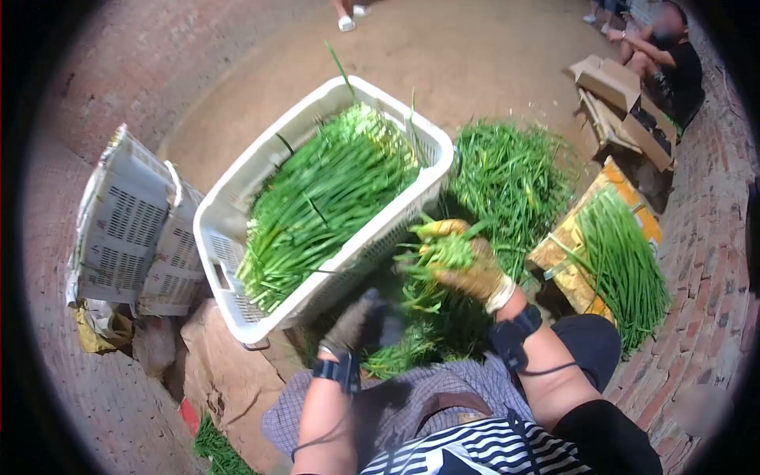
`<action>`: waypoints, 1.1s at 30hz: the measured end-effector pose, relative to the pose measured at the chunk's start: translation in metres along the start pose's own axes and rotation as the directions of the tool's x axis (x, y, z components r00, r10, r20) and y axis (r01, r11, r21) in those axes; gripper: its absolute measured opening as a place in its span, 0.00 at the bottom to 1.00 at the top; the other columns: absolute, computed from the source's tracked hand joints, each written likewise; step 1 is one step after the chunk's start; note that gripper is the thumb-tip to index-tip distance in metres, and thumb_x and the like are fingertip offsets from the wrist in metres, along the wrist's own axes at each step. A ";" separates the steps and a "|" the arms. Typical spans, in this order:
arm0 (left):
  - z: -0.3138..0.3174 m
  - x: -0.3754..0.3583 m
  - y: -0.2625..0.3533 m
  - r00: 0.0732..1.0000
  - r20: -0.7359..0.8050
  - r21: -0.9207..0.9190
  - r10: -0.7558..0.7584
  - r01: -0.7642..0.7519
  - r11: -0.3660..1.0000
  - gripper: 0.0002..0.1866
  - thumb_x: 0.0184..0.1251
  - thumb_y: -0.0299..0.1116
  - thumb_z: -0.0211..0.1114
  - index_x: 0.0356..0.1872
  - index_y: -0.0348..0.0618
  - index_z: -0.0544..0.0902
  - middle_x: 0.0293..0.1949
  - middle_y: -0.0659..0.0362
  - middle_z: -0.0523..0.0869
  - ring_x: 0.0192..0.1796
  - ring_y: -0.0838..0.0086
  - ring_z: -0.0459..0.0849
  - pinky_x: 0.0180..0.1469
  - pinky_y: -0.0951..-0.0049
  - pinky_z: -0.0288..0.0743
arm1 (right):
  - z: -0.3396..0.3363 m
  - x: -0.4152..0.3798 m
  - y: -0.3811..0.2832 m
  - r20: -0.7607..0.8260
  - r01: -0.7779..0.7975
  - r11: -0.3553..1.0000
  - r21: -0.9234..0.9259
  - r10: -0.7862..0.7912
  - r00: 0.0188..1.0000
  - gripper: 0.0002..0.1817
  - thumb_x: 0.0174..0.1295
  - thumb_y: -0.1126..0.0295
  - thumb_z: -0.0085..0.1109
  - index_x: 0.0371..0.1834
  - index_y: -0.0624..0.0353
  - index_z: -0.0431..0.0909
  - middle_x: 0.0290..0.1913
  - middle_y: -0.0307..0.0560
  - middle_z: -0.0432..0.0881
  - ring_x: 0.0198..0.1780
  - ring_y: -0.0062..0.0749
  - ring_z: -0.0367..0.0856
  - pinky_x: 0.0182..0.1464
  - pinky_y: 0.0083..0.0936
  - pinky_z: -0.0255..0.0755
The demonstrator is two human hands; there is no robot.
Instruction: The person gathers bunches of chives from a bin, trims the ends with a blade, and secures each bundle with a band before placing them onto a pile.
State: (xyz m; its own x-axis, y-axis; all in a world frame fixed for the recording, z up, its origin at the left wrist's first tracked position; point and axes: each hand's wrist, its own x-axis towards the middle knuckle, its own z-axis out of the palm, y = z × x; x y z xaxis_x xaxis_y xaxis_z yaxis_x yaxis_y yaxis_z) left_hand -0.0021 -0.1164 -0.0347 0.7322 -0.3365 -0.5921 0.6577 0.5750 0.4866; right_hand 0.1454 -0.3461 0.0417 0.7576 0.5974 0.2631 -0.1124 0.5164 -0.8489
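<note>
My right hand [473, 269], in a stained yellowish glove, is wrapped round a bunch of green stalks [450, 252], its pale cut ends facing up. Below the crate's near side is my left hand [360, 323] in a dark glove; motion smears its fingers, so what they hold is unclear. Long green stalks [324, 198] in tied bundles fill much of the white plastic crate [207, 222]. Loose greens [507, 174] are heaped right of the crate, with more beneath my hands.
More stalks [621, 261] lie on a yellow sack [566, 265] at the right. Folded white crates [131, 226] stand at the left. A cardboard box [613, 83] and a seated person [681, 67] are at upper right. Brown paper [226, 372] lies lower left.
</note>
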 end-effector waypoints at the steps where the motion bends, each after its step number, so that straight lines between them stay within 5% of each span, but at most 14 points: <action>1: 0.029 -0.010 -0.014 0.992 0.106 -0.129 -0.068 0.082 0.988 0.30 0.67 0.57 0.60 0.55 0.39 0.75 0.43 0.56 0.81 0.37 0.66 0.83 0.40 0.67 0.81 | 0.015 -0.003 -0.004 0.127 0.088 0.994 -0.056 -0.081 0.989 0.29 0.52 0.71 0.69 0.59 0.59 0.70 0.54 0.44 0.79 0.49 0.29 0.80 0.55 0.28 0.75; 4: 0.099 -0.016 -0.042 0.965 0.175 -0.403 0.193 -0.109 0.909 0.30 0.67 0.56 0.59 0.57 0.39 0.75 0.46 0.55 0.81 0.40 0.66 0.83 0.41 0.66 0.82 | 0.069 -0.021 -0.043 0.514 0.513 0.750 -0.418 -0.271 0.814 0.31 0.53 0.65 0.66 0.64 0.51 0.69 0.51 0.45 0.81 0.48 0.37 0.81 0.53 0.35 0.75; 6: 0.130 -0.027 -0.044 0.938 0.179 -0.470 0.298 -0.184 0.863 0.30 0.67 0.56 0.59 0.57 0.39 0.74 0.47 0.55 0.81 0.42 0.65 0.83 0.42 0.65 0.82 | 0.097 -0.050 -0.066 0.691 0.669 0.500 -0.550 -0.178 0.700 0.35 0.52 0.61 0.66 0.66 0.46 0.68 0.49 0.45 0.81 0.49 0.43 0.81 0.55 0.39 0.74; 9: 0.154 -0.048 -0.041 0.910 0.189 -0.503 0.370 -0.234 0.832 0.30 0.68 0.56 0.59 0.58 0.39 0.74 0.49 0.54 0.80 0.44 0.65 0.83 0.44 0.64 0.83 | 0.113 -0.092 -0.090 0.827 0.738 0.479 -0.476 -0.043 0.561 0.40 0.51 0.56 0.68 0.69 0.48 0.65 0.57 0.52 0.76 0.57 0.46 0.77 0.63 0.44 0.69; 11: 0.160 -0.063 -0.037 0.892 0.191 -0.500 0.409 -0.270 0.823 0.30 0.68 0.55 0.58 0.59 0.39 0.73 0.51 0.53 0.80 0.46 0.65 0.83 0.45 0.63 0.83 | 0.102 -0.090 -0.125 0.763 0.557 0.761 -0.331 -0.132 0.633 0.44 0.50 0.52 0.71 0.71 0.52 0.62 0.62 0.54 0.72 0.61 0.47 0.74 0.64 0.46 0.68; 12: 0.161 -0.069 -0.034 0.884 0.189 -0.494 0.428 -0.291 0.819 0.30 0.68 0.55 0.58 0.59 0.39 0.73 0.52 0.53 0.80 0.47 0.65 0.84 0.45 0.63 0.83 | 0.088 -0.092 -0.144 0.634 0.389 0.827 -0.405 -0.053 0.772 0.47 0.49 0.50 0.71 0.72 0.53 0.60 0.64 0.54 0.71 0.62 0.48 0.73 0.64 0.45 0.67; 15: 0.152 -0.075 -0.023 0.871 0.177 -0.416 0.457 -0.355 0.837 0.31 0.68 0.54 0.58 0.60 0.39 0.73 0.54 0.52 0.80 0.49 0.64 0.84 0.47 0.62 0.83 | 0.053 -0.073 -0.152 -0.009 -0.171 0.789 -0.590 0.205 0.979 0.53 0.49 0.46 0.72 0.74 0.55 0.54 0.67 0.54 0.67 0.68 0.50 0.66 0.67 0.41 0.63; 17: 0.130 -0.068 -0.018 0.850 0.143 -0.071 0.507 -0.502 0.862 0.28 0.64 0.46 0.65 0.60 0.41 0.73 0.53 0.54 0.80 0.52 0.67 0.82 0.50 0.65 0.81 | 0.034 -0.045 -0.080 0.101 0.068 0.720 -0.690 0.002 0.995 0.52 0.51 0.53 0.72 0.76 0.57 0.51 0.71 0.54 0.61 0.64 0.46 0.69 0.65 0.38 0.66; 19: 0.132 -0.070 -0.019 0.724 0.028 0.375 0.689 -0.647 0.664 0.22 0.60 0.38 0.68 0.54 0.43 0.77 0.47 0.57 0.83 0.47 0.69 0.82 0.47 0.68 0.79 | 0.066 -0.030 -0.041 0.043 0.105 0.718 -0.688 -0.105 0.994 0.55 0.50 0.50 0.72 0.75 0.59 0.49 0.68 0.53 0.64 0.67 0.44 0.64 0.65 0.36 0.64; 20: 0.134 -0.070 -0.021 0.618 0.014 0.523 0.786 -0.675 0.521 0.19 0.58 0.34 0.68 0.51 0.43 0.80 0.45 0.59 0.84 0.44 0.68 0.83 0.45 0.69 0.79 | 0.079 -0.014 -0.042 0.199 0.166 0.706 -0.688 -0.035 0.979 0.55 0.51 0.52 0.71 0.76 0.60 0.46 0.67 0.55 0.66 0.68 0.44 0.64 0.65 0.36 0.64; 22: 0.041 -0.040 -0.040 0.692 0.158 0.900 0.704 -0.394 0.186 0.19 0.59 0.35 0.67 0.51 0.42 0.78 0.40 0.58 0.83 0.44 0.70 0.80 0.46 0.66 0.74 | 0.092 -0.016 -0.020 0.289 0.192 0.754 -0.628 -0.004 0.957 0.51 0.54 0.59 0.67 0.76 0.59 0.44 0.63 0.58 0.70 0.66 0.43 0.66 0.66 0.36 0.64; 25: -0.042 -0.031 -0.081 0.793 0.011 0.982 0.609 0.106 -0.156 0.19 0.60 0.35 0.66 0.52 0.42 0.77 0.42 0.57 0.82 0.46 0.69 0.80 0.48 0.66 0.74 | 0.078 -0.054 0.086 0.121 0.104 0.718 -0.688 -0.027 0.992 0.38 0.59 0.77 0.52 0.75 0.50 0.53 0.61 0.58 0.74 0.60 0.54 0.74 0.62 0.42 0.68; 28: -0.062 -0.027 -0.109 0.789 -0.050 0.950 0.613 0.226 -0.214 0.19 0.61 0.35 0.64 0.53 0.41 0.77 0.44 0.56 0.82 0.47 0.68 0.79 0.50 0.66 0.73 | 0.057 -0.094 0.164 0.068 -0.004 0.626 -0.780 0.091 0.994 0.50 0.51 0.81 0.56 0.77 0.49 0.41 0.60 0.60 0.74 0.61 0.58 0.73 0.60 0.40 0.69; 33: -0.057 -0.010 -0.118 0.789 -0.051 0.945 0.613 0.237 -0.226 0.19 0.64 0.35 0.62 0.54 0.41 0.77 0.47 0.54 0.81 0.49 0.66 0.79 0.52 0.66 0.72 | 0.060 -0.082 0.175 0.006 -0.055 0.639 -0.767 0.092 0.996 0.52 0.43 0.75 0.65 0.74 0.61 0.47 0.60 0.63 0.71 0.61 0.57 0.71 0.62 0.38 0.68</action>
State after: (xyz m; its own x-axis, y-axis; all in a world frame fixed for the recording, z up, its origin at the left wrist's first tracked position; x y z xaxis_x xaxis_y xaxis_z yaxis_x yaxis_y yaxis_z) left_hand -0.0968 -0.1380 -0.1233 0.9714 0.1253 -0.2019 0.1921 -0.9142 0.3568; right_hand 0.0247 -0.2679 -0.1007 0.7404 0.6458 0.1866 0.3802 -0.1734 -0.9085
